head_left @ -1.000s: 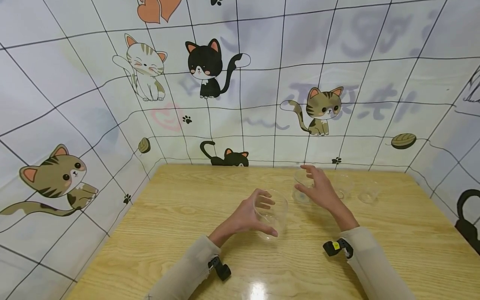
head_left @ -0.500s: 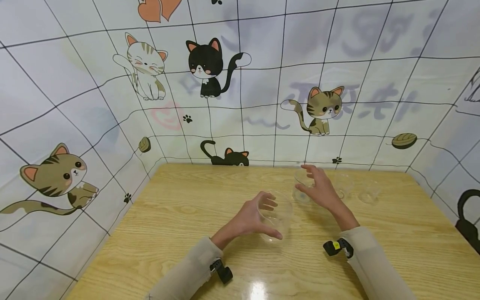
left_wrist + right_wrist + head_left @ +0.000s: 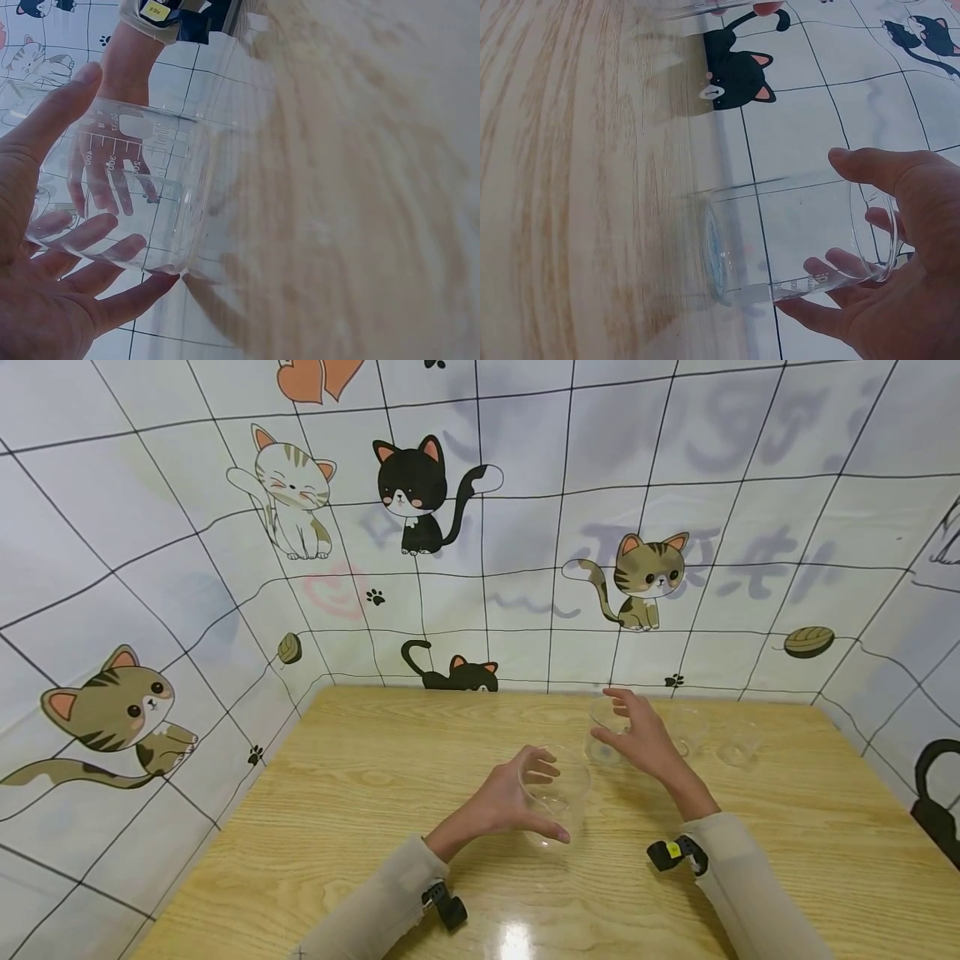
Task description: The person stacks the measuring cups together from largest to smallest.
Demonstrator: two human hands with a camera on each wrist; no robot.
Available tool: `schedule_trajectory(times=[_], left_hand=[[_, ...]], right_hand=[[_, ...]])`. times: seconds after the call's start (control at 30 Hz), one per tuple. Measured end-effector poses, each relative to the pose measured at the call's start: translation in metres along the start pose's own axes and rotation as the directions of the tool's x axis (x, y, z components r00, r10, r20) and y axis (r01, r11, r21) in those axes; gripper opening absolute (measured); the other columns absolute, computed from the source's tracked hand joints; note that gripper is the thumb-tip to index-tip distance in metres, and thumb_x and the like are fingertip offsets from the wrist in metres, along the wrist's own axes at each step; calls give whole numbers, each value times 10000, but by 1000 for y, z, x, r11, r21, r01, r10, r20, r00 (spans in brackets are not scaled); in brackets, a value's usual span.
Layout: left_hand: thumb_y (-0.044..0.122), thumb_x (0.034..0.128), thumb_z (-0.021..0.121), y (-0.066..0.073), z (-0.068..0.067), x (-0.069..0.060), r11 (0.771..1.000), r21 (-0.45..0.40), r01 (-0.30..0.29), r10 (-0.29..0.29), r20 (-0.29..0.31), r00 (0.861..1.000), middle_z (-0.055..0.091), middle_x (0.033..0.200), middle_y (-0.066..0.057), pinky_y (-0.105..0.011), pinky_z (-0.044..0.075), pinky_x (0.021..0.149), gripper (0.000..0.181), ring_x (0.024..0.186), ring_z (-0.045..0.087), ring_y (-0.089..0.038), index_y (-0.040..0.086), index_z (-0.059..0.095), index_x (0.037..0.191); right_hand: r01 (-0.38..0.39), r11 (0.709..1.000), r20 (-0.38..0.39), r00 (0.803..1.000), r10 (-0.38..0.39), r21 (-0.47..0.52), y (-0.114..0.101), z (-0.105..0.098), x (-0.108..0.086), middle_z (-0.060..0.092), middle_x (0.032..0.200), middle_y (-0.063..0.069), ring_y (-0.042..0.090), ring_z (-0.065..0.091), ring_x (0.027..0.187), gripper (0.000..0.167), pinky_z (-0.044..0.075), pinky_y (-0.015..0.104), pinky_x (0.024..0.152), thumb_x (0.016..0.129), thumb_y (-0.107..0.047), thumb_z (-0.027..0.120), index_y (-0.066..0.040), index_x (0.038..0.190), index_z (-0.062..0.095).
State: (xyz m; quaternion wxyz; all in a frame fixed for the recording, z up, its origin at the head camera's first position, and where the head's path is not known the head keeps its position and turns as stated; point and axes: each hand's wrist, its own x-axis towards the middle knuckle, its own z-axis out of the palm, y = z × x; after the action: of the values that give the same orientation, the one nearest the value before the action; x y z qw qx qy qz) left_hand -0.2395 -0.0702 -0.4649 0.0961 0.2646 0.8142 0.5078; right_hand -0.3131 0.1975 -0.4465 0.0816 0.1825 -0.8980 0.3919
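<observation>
My left hand (image 3: 498, 793) holds a large clear beaker (image 3: 566, 802), with the thumb on its near side and the fingers round the far side. Printed volume marks show on that beaker (image 3: 120, 150) in the left wrist view; whether its base touches the table is hard to tell. Farther back, my right hand (image 3: 641, 739) curls round the upper part of a second, narrower clear beaker (image 3: 603, 752). The right wrist view has this narrower beaker (image 3: 780, 232) upright on the table, thumb and fingers on opposite sides near its rim.
Two more clear glass vessels, one (image 3: 686, 739) beside my right hand and another (image 3: 738, 745) farther right, stand toward the back of the wooden table (image 3: 360, 760). A cat-patterned cloth (image 3: 525, 527) encloses the back and sides.
The left hand and its large beaker have shifted slightly right and toward the person. My right hand and the narrower beaker have stayed in place.
</observation>
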Motion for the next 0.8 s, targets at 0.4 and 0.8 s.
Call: schedule_trajectory(times=[0.4, 0.8], left_hand=[[211, 664, 1002, 0, 0, 0, 1000, -6, -1, 1, 3, 1000, 608, 1458, -132, -245, 543, 950, 985, 1318, 629, -301, 206, 432, 1468], [225, 672, 999, 0, -1, 0, 1000, 4, -2, 2, 8, 1000, 611, 1448, -132, -258, 551, 944, 987, 1308, 633, -301, 220, 424, 1474]], right_hand=[[10, 1000, -7, 1000, -10, -3, -1, 0, 0, 397, 1514, 336, 549, 487, 1343, 734, 511, 683, 954, 970, -223, 747, -33, 1565, 360], [4, 1000, -19, 1000, -4, -12, -9, -8, 0, 411, 1511, 327, 528, 507, 1340, 763, 511, 680, 961, 959, -228, 760, -51, 1577, 351]])
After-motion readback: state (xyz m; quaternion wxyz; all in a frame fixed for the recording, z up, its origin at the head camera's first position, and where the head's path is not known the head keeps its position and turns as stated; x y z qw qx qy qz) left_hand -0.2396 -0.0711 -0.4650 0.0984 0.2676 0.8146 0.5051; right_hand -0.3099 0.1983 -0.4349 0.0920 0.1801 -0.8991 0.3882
